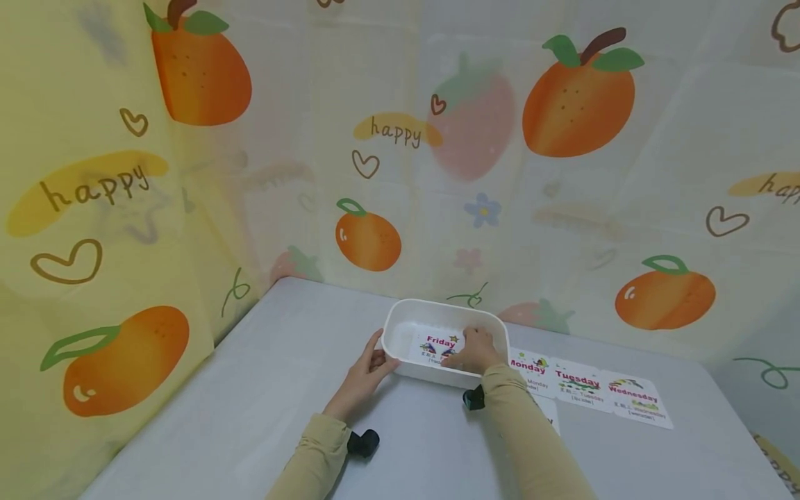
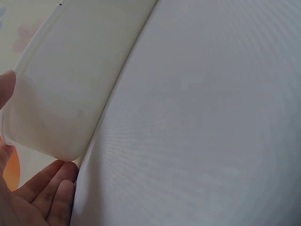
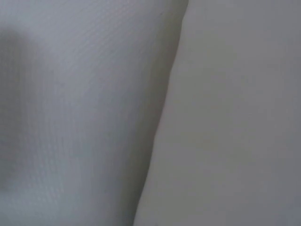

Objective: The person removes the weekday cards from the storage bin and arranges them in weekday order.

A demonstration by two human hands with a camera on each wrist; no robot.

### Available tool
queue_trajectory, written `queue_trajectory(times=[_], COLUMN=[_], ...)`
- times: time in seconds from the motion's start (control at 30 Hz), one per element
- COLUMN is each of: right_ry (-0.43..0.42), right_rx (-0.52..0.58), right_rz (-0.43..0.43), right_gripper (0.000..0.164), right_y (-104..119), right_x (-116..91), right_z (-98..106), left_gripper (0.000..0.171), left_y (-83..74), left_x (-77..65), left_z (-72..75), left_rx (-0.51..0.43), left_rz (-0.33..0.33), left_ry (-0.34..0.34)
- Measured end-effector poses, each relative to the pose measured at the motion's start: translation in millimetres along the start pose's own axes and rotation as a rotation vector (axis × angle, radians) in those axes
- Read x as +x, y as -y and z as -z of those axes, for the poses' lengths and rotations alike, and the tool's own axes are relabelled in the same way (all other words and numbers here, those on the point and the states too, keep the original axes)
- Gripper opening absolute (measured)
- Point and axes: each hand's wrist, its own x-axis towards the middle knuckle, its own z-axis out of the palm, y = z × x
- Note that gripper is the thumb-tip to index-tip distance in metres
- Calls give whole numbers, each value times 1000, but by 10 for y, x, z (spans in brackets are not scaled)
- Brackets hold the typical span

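Note:
A white plastic bin (image 1: 431, 373) stands on the table near the back wall. My left hand (image 1: 365, 371) holds its left end, thumb at the front rim and fingers around the corner; the left wrist view shows this hand (image 2: 40, 195) against the bin's outer wall (image 2: 70, 84). Inside the bin lies a Friday card (image 1: 431, 347). My right hand (image 1: 478, 351) reaches in over the card's right part, its thumb on or just above the card. Its fingertips are hidden, so whether it pinches the card does not show. The right wrist view shows only pale surfaces.
Right of the bin lie a Monday card (image 1: 530, 371), a Tuesday card (image 1: 578, 383) and a Wednesday card (image 1: 634, 399) in a row. Below Monday, another card (image 1: 548, 411) is partly hidden by the right sleeve (image 1: 525, 427). Fruit-printed sheeting (image 1: 437, 208) borders the table (image 1: 250, 410).

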Motion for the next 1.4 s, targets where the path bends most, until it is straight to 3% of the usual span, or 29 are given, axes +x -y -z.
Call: queue_trajectory(times=[0.63, 0.87, 1.07, 1.27, 1.4], right_ry=[-27, -47, -128, -272, -268], right_rx=[106, 173, 281, 252, 302], right_rz=[-80, -119, -108, -113, -115], right_gripper=[94, 87, 81, 79, 73], right_y=[53, 104, 88, 94, 113], right_x=[-48, -73, -70, -71, -93], right_z=[41, 36, 35, 119, 170], left_gripper=[73, 70, 69, 70, 70], left_y=[37, -243, -368, -357, -335], left_x=[21, -123, -197, -180, -162], left_z=[-10, 57, 79, 87, 90], left_rx=[-26, -39, -28, -37, -35], left_rz=[-7, -11, -7, -6, -6], left_ry=[15, 33, 37, 41, 47])
